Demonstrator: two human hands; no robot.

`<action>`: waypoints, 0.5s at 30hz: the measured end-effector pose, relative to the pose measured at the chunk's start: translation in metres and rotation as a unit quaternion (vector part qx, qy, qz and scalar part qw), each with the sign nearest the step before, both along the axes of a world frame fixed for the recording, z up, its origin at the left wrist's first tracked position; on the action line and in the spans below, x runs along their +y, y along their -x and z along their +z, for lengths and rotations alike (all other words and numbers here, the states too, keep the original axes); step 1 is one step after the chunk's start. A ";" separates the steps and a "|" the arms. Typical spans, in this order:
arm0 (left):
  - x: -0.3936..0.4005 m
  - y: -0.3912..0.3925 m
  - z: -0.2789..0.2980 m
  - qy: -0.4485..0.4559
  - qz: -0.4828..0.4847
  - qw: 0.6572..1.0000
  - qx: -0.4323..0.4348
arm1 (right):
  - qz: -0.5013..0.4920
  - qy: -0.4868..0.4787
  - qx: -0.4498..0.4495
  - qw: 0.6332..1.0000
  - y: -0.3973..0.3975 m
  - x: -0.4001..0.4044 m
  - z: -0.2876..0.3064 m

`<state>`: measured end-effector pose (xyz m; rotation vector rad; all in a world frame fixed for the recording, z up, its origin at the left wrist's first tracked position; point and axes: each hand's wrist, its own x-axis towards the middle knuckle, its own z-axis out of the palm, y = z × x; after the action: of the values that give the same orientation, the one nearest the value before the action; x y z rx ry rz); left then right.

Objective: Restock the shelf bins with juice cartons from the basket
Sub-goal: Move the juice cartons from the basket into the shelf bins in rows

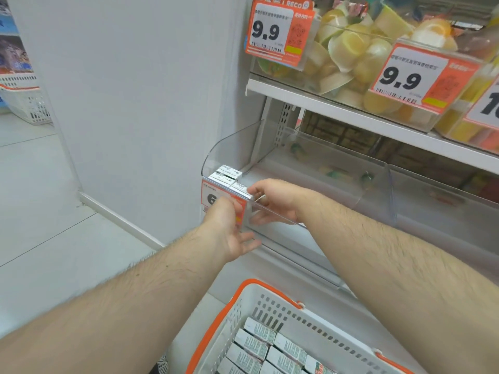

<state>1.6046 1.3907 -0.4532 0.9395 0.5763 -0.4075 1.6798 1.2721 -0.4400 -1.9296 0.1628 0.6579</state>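
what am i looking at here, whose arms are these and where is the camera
The camera sits on a person's head, looking forward and down, so both arms are theirs. They are restocking a shop shelf. The right hand reaches into a clear plastic bin and holds a small juice carton beside two cartons already placed. The left hand rests, fingers open, against the bin's front by its price tag. Below stands a white basket with orange handles, holding more cartons.
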 end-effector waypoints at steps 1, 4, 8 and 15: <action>-0.004 0.004 -0.001 -0.008 -0.018 1.000 0.005 | -0.005 0.053 -0.040 0.998 0.006 -0.001 0.004; -0.017 0.018 -0.002 -0.036 -0.081 0.996 -0.003 | -0.014 0.195 -0.178 0.965 0.029 -0.008 0.014; -0.032 0.036 -0.013 -0.118 -0.236 0.962 -0.071 | -0.049 0.300 -0.453 0.838 0.082 -0.029 0.017; -0.061 0.077 -0.039 -0.337 -0.499 0.768 -0.218 | -0.094 0.190 -0.521 0.827 0.202 -0.066 -0.045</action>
<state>1.5276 1.3299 -0.4922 1.9717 -0.3195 -0.9246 1.4779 1.2063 -0.4850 -2.3479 -0.2267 -0.6622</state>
